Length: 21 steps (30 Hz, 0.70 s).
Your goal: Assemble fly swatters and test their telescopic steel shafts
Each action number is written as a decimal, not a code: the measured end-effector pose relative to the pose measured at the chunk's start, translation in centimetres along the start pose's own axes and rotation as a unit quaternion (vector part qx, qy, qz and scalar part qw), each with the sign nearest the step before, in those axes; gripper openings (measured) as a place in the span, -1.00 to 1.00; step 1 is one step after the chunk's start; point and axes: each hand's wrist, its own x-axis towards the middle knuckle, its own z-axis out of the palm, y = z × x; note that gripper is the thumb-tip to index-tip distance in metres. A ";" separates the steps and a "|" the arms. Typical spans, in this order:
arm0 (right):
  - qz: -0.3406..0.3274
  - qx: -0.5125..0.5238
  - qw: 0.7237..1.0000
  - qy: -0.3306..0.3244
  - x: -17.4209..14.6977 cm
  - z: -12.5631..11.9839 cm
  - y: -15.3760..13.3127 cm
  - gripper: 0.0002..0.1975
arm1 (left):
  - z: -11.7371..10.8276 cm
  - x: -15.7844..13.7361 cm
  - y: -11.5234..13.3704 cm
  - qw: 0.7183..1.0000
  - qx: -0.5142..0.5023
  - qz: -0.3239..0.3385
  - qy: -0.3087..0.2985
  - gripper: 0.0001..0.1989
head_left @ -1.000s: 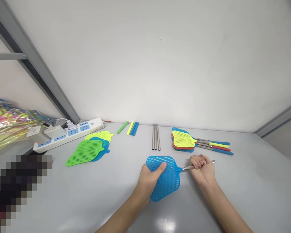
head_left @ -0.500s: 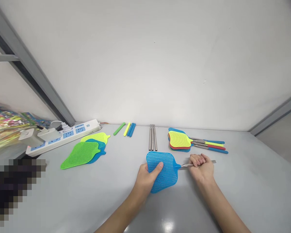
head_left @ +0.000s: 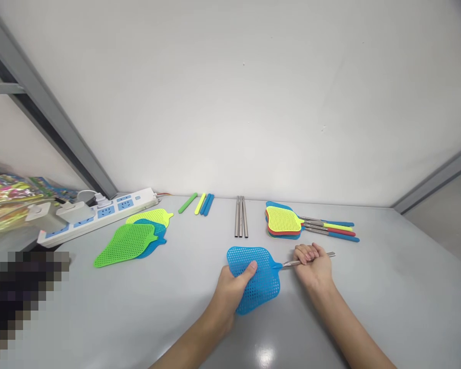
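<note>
My left hand (head_left: 234,287) grips a blue perforated fly swatter head (head_left: 263,284) by its left side, thumb on top. A metal rod (head_left: 290,264) runs from the neck of that head, and my right hand (head_left: 312,261) is wrapped round it, its bare end sticking out to the right. Behind, three loose metal rods (head_left: 241,218) lie side by side. To their right sits a stack of fly swatters (head_left: 284,219) with yellow, red and blue parts and coloured grips. Loose swatter heads (head_left: 126,243) in green, blue and yellow overlap at the left.
Several coloured grip sleeves (head_left: 200,204) lie near the wall (head_left: 230,102). A white power strip (head_left: 100,218) with plugged-in adapters stands at the back left of the grey table (head_left: 399,287). Shiny plastic packaging (head_left: 11,200) is beyond it.
The blue swatter head and rod have shifted slightly left and down, the head tilting a little more. Both hands keep their hold.
</note>
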 end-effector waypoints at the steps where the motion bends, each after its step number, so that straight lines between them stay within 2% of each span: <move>1: -0.004 0.001 1.000 0.004 -0.1 0.1 0.1 -0.71 | 0.0 0.0 -0.1 1.000 -0.005 -0.006 -0.002 -0.61; 9: -0.046 0.001 0.999 -0.013 -0.6 -0.1 0.9 -0.69 | -0.4 0.0 -0.1 0.998 -0.025 -0.046 -0.017 -0.60; 15: -0.040 0.017 0.999 0.008 -0.7 -0.2 1.3 -0.69 | -0.7 0.1 0.0 0.999 0.015 -0.007 -0.033 -0.62; 21: -0.052 0.002 0.999 -0.001 -0.9 -0.2 1.5 -0.68 | -1.0 0.3 0.8 0.997 0.058 0.031 -0.032 -0.59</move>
